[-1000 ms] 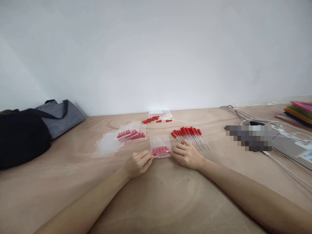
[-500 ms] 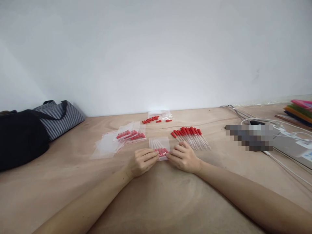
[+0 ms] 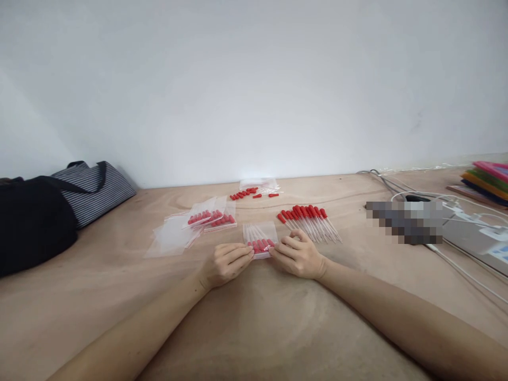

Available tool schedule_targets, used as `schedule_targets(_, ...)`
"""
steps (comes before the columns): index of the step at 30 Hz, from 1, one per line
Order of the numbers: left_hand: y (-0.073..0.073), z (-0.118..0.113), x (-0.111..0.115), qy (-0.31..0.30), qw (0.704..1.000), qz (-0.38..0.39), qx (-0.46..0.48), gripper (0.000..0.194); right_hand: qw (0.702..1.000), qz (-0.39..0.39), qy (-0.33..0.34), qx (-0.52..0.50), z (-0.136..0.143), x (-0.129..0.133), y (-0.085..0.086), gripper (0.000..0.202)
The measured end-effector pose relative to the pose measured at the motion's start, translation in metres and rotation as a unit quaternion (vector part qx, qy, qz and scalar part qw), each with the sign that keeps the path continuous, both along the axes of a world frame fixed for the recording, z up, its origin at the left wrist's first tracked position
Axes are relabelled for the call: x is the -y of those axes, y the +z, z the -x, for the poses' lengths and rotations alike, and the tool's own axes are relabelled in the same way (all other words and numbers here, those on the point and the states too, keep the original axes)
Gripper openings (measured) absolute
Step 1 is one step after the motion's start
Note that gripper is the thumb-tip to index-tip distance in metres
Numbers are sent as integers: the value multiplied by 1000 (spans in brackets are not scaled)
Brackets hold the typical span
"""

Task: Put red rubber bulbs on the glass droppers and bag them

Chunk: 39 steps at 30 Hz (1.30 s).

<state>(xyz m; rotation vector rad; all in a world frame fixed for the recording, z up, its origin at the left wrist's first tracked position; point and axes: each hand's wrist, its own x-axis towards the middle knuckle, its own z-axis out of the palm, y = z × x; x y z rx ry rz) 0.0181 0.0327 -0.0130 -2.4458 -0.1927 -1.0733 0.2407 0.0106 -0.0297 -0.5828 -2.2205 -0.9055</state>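
A clear plastic bag (image 3: 260, 233) with several red-capped droppers inside lies in front of me, its red caps toward me. My left hand (image 3: 230, 263) pinches the bag's near left corner. At the near right corner my right hand (image 3: 298, 256) grips the same bag with fingers closed. Just beyond my right hand is a fanned pile of red-topped droppers (image 3: 311, 219). Filled bags (image 3: 220, 218) with red caps overlap to the left, beside a stack of flat clear bags (image 3: 170, 238).
Loose red caps (image 3: 244, 193) and a clear bag of thin tubes (image 3: 260, 184) lie near the wall. On the left are a black bag (image 3: 35, 227) and a striped bag (image 3: 93, 190). Cables (image 3: 468, 272), a blurred dark object (image 3: 405, 222) and colourful folders (image 3: 486, 180) are on the right.
My left hand has shifted slightly left along the bag's near edge. My right hand keeps its grip, and the view has moved a little.
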Motion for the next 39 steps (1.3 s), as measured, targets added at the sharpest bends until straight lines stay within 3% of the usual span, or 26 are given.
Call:
schedule_targets(8,-3,3,0,3,1000,20,-6,18,1000,-11,24,16,4,0,-1,25)
schedule_targets(15,-4,7,-1,35,999,26,-29,16,999,22,3,-24,10,-3,-4,14)
schedule_targets(22,-2,3,1,24,999,21,-14,15,999,-8,34,-12,21,-3,3,24)
schedule_targets(34,-2,-4,-1,-15,1000,5,-24,15,999,-3,35,-12,29,1,5,21)
schedule_targets(39,1,3,2,3,1000,-12,-15,11,1000,11,19,-10,14,7,3,19)
